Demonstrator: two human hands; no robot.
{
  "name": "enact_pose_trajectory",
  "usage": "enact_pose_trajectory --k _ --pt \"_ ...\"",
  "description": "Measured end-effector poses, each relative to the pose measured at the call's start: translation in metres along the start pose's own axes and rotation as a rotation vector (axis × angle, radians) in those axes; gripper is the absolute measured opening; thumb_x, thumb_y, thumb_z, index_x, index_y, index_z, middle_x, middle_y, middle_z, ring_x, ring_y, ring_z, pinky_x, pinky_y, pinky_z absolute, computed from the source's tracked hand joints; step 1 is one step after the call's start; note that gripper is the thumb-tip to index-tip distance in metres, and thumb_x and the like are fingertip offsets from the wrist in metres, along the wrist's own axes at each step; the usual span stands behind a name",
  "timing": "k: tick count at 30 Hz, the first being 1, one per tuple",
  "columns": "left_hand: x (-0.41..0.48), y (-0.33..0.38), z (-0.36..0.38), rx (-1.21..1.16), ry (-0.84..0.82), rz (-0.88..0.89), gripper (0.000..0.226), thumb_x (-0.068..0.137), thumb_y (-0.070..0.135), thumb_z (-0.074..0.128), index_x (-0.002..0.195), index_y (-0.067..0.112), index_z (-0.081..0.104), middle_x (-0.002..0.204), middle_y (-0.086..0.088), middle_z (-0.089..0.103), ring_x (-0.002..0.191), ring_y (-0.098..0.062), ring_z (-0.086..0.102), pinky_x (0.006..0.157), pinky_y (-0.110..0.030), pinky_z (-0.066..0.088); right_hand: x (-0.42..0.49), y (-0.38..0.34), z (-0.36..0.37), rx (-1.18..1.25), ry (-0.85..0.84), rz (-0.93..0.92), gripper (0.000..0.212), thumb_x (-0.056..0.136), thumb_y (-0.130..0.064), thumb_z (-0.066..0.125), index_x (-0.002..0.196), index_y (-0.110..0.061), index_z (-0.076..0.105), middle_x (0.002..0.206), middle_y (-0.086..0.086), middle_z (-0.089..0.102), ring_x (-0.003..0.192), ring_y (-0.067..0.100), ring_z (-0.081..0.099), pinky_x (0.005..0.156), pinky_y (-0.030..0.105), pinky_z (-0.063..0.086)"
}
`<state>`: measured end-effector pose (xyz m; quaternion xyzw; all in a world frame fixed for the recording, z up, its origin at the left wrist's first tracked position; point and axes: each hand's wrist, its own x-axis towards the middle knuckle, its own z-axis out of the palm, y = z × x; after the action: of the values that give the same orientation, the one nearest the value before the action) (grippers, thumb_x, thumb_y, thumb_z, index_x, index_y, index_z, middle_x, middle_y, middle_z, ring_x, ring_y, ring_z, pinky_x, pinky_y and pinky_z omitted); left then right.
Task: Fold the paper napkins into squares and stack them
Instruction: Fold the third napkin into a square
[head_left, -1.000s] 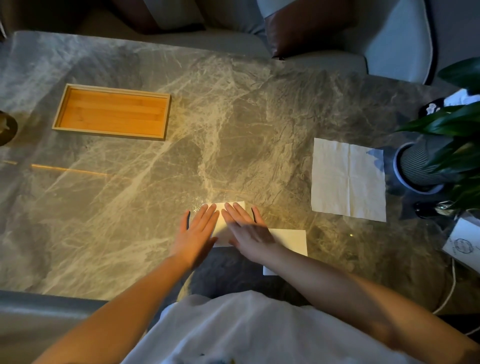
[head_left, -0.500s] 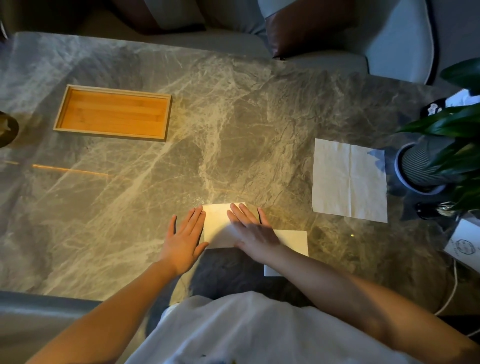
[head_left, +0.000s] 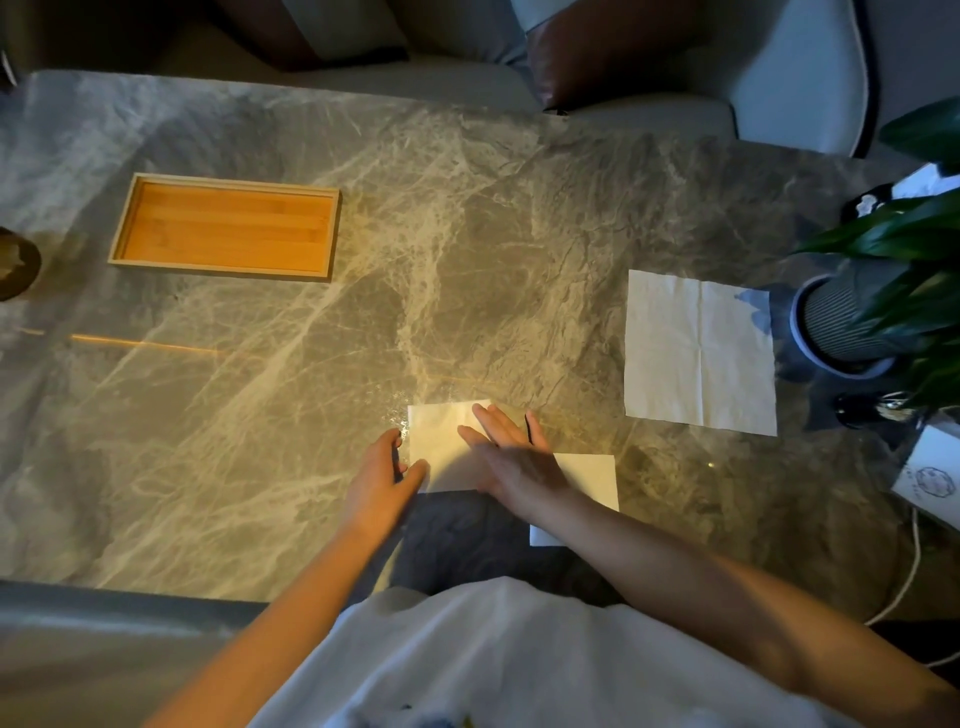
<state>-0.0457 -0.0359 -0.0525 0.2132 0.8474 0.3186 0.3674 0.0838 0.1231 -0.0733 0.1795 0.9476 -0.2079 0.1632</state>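
A folded white napkin lies on the marble table near its front edge. My right hand lies flat on the napkin's right part, fingers spread. At the napkin's left edge sits my left hand, its thumb touching the lower left corner and its fingers curled. Part of another folded napkin shows under and behind my right forearm. An unfolded square napkin lies flat further right.
A wooden tray sits at the back left. A potted plant stands at the right edge, with a cable and a white card near it. A dark round object is at the far left. Chairs stand beyond the table.
My left hand slid left off the napkin to its left edge and curled its fingers. My right hand stayed pressing on the napkin, shifting slightly right.
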Motion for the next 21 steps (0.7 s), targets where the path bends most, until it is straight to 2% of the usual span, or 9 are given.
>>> enact_pose_trajectory --k 3,7,8,11,14,16,21 --pt "0.006 0.011 0.002 -0.163 -0.047 -0.103 0.046 0.091 0.018 0.057 0.132 0.006 0.041 0.110 -0.008 0.059 0.094 -0.027 0.060 0.083 -0.036 0.045 0.005 -0.003 0.001 -0.014 -0.033 0.050 0.069 0.088 -0.038 0.058 0.148 -0.033 0.022 0.163 -0.004 0.001 0.149 0.014 -0.003 0.115 0.048 -0.013" --pt "0.014 0.020 0.004 -0.270 -0.096 -0.242 0.043 0.092 0.017 0.056 0.131 0.002 0.046 0.116 -0.021 0.060 0.107 -0.033 0.057 0.099 -0.043 0.042 0.002 -0.005 0.000 -0.037 -0.014 0.047 0.073 0.086 -0.032 0.063 0.148 -0.029 0.024 0.163 -0.002 0.005 0.149 0.016 0.001 0.116 0.052 -0.007" --pt "0.015 0.022 0.004 -0.300 -0.107 -0.258 0.040 0.092 0.016 0.056 0.129 0.002 0.049 0.115 -0.022 0.061 0.103 -0.032 0.058 0.097 -0.042 0.044 0.001 -0.006 -0.002 -0.035 -0.014 0.045 0.073 0.086 -0.032 0.063 0.148 -0.028 0.024 0.162 -0.002 0.006 0.149 0.016 0.001 0.117 0.052 -0.006" --pt "0.018 0.023 0.001 -0.247 -0.106 -0.224 0.028 0.089 0.012 0.059 0.115 0.002 0.060 0.099 -0.015 0.065 0.087 -0.023 0.059 0.075 -0.031 0.046 -0.001 -0.009 -0.007 -0.027 -0.032 0.059 0.071 0.089 -0.032 0.060 0.148 -0.028 0.022 0.162 -0.003 0.004 0.149 0.015 -0.001 0.117 0.051 -0.007" --pt "0.021 0.018 -0.001 -0.156 -0.058 -0.211 0.008 0.087 0.013 0.061 0.093 0.008 0.065 0.083 -0.009 0.062 0.078 -0.022 0.056 0.073 -0.031 0.042 -0.001 -0.011 -0.013 -0.016 -0.064 0.069 0.070 0.090 -0.029 0.059 0.149 -0.028 0.021 0.163 -0.003 0.001 0.149 0.014 -0.002 0.117 0.050 -0.008" --pt "0.021 0.016 0.000 -0.173 -0.013 -0.243 0.006 0.087 0.012 0.061 0.082 0.011 0.065 0.074 -0.010 0.057 0.069 -0.021 0.052 0.070 -0.031 0.041 -0.002 -0.011 -0.015 -0.016 -0.065 0.064 0.072 0.089 -0.027 0.060 0.149 -0.027 0.021 0.162 -0.003 0.001 0.149 0.014 -0.002 0.117 0.051 -0.007" --pt "0.018 0.022 0.004 -0.194 0.100 -0.260 0.009 0.087 0.015 0.062 0.079 0.016 0.066 0.071 -0.006 0.061 0.062 -0.017 0.053 0.063 -0.028 0.043 -0.003 -0.010 -0.013 -0.003 -0.034 0.047 0.075 0.086 -0.024 0.065 0.147 -0.027 0.024 0.162 -0.003 0.005 0.149 0.015 0.000 0.117 0.054 -0.002"
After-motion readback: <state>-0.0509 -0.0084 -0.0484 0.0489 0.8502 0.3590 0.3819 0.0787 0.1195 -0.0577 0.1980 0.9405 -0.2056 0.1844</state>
